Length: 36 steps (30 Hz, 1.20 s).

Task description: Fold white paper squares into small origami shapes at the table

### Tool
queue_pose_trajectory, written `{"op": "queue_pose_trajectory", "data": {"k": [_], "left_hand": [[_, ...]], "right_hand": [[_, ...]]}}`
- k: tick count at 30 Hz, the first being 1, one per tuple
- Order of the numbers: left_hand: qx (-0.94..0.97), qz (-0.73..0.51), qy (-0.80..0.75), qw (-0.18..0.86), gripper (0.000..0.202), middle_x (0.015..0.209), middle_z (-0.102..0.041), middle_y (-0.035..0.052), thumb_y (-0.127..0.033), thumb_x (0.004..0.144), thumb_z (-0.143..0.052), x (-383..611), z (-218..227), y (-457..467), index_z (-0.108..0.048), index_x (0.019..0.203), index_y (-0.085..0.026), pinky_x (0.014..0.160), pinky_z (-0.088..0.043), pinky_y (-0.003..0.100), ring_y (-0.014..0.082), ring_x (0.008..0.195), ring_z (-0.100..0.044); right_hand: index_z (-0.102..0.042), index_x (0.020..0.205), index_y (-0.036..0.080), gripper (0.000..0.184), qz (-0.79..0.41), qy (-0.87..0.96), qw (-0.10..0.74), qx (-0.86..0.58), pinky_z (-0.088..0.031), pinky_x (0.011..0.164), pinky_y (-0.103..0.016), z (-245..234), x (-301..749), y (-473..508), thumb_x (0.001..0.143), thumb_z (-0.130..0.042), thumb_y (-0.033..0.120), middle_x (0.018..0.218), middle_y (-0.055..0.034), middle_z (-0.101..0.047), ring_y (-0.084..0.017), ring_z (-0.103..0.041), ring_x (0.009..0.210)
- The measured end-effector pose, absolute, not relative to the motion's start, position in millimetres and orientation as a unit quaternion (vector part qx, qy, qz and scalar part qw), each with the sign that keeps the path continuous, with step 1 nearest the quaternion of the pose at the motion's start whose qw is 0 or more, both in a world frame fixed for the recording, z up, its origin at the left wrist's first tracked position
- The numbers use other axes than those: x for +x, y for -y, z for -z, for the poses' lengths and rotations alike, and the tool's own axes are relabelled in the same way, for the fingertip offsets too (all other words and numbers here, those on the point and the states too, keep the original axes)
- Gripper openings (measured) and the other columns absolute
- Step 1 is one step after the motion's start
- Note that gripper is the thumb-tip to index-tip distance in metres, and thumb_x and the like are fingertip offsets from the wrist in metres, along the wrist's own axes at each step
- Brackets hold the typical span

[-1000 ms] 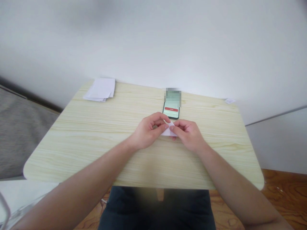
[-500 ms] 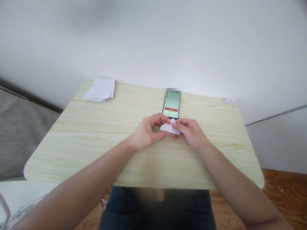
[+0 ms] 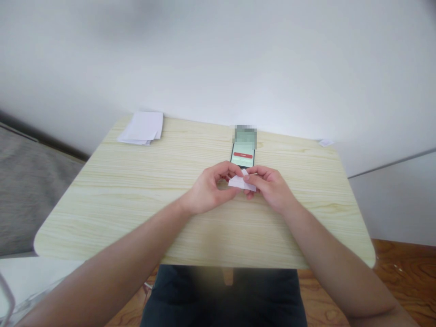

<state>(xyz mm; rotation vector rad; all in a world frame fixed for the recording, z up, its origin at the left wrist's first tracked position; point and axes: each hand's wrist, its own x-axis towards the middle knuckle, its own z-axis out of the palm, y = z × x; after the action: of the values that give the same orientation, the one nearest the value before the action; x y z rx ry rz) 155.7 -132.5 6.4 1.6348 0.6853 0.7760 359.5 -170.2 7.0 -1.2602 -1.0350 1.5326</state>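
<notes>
Between my two hands is a small folded white paper [image 3: 238, 182], roughly triangular with a point at the top. My left hand [image 3: 213, 187] grips its left side, thumb below and fingers curled above. My right hand [image 3: 270, 184] pinches the right part, its thumb pressed on the paper's face. Some fingertips are hidden behind the paper. Just beyond the hands lies a phone [image 3: 243, 160] with a lit greenish screen and a red bar; its upper part is pixelated.
A stack of white paper sheets [image 3: 146, 126] lies at the table's back left. A small white paper piece [image 3: 326, 142] rests at the back right corner. The light wooden table [image 3: 136, 181] meets a white wall [image 3: 218, 59] behind.
Almost nothing differs. The folded paper has shifted very slightly to the right within my fingers; both hands keep their grip and place.
</notes>
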Motion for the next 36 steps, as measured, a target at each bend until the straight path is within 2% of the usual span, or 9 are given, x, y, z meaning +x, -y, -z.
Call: {"op": "queue_pose_trajectory", "data": {"k": [10, 18, 24, 31, 34, 36], "left_hand": [[0.693, -0.339, -0.280, 0.572, 0.028, 0.106, -0.070, 0.0082, -0.015, 0.084, -0.073, 155, 0, 131, -0.065, 0.110, -0.019, 0.088, -0.052, 0.035, 0.0218, 0.098, -0.068], [0.679, -0.339, -0.286, 0.585, 0.022, 0.100, -0.068, 0.0066, -0.016, 0.086, -0.070, 154, 6, 127, -0.064, 0.106, -0.019, 0.083, -0.052, 0.034, 0.0206, 0.093, -0.066], [0.676, -0.337, -0.292, 0.587, 0.018, 0.096, -0.068, 0.0048, -0.019, 0.085, -0.072, 153, 2, 126, -0.065, 0.102, -0.018, 0.081, -0.050, 0.032, 0.0184, 0.088, -0.064], [0.684, -0.331, -0.293, 0.580, 0.014, 0.092, -0.073, 0.0048, -0.022, 0.085, -0.075, 154, -1, 129, -0.071, 0.098, -0.018, 0.078, -0.050, 0.031, 0.0179, 0.084, -0.067], [0.682, -0.346, -0.304, 0.567, 0.015, 0.090, -0.076, 0.0047, -0.026, 0.083, -0.079, 154, -2, 129, -0.075, 0.095, -0.018, 0.079, -0.052, 0.031, 0.0177, 0.083, -0.068], [0.681, -0.355, -0.311, 0.560, 0.017, 0.093, -0.077, 0.0057, -0.028, 0.082, -0.081, 154, -3, 128, -0.077, 0.094, -0.018, 0.081, -0.053, 0.032, 0.0188, 0.086, -0.070]], "right_hand": [[-0.063, 0.117, 0.023, 0.037, -0.610, 0.437, 0.443, -0.490, -0.058, 0.053, -0.029, 0, 362, 170, 0.085, -0.078, 0.033, 0.071, 0.0005, -0.075, -0.016, -0.067, 0.056], [-0.062, 0.113, 0.024, 0.034, -0.590, 0.462, 0.454, -0.481, -0.060, 0.060, -0.030, -3, 358, 172, 0.084, -0.079, 0.031, 0.066, 0.0035, -0.072, -0.015, -0.067, 0.058], [-0.062, 0.113, 0.025, 0.036, -0.579, 0.467, 0.480, -0.465, -0.060, 0.060, -0.029, 3, 355, 174, 0.082, -0.080, 0.027, 0.084, 0.0010, -0.075, -0.014, -0.068, 0.064], [-0.060, 0.114, 0.026, 0.037, -0.596, 0.455, 0.480, -0.455, -0.060, 0.061, -0.029, 3, 356, 173, 0.082, -0.079, 0.025, 0.085, -0.0001, -0.077, -0.015, -0.068, 0.069], [-0.061, 0.108, 0.026, 0.033, -0.599, 0.449, 0.486, -0.450, -0.059, 0.060, -0.028, 0, 357, 172, 0.081, -0.079, 0.022, 0.081, 0.0011, -0.077, -0.014, -0.067, 0.065], [-0.065, 0.099, 0.024, 0.024, -0.594, 0.451, 0.487, -0.455, -0.058, 0.059, -0.027, -1, 358, 172, 0.080, -0.080, 0.023, 0.076, 0.0015, -0.075, -0.013, -0.066, 0.061]]}}
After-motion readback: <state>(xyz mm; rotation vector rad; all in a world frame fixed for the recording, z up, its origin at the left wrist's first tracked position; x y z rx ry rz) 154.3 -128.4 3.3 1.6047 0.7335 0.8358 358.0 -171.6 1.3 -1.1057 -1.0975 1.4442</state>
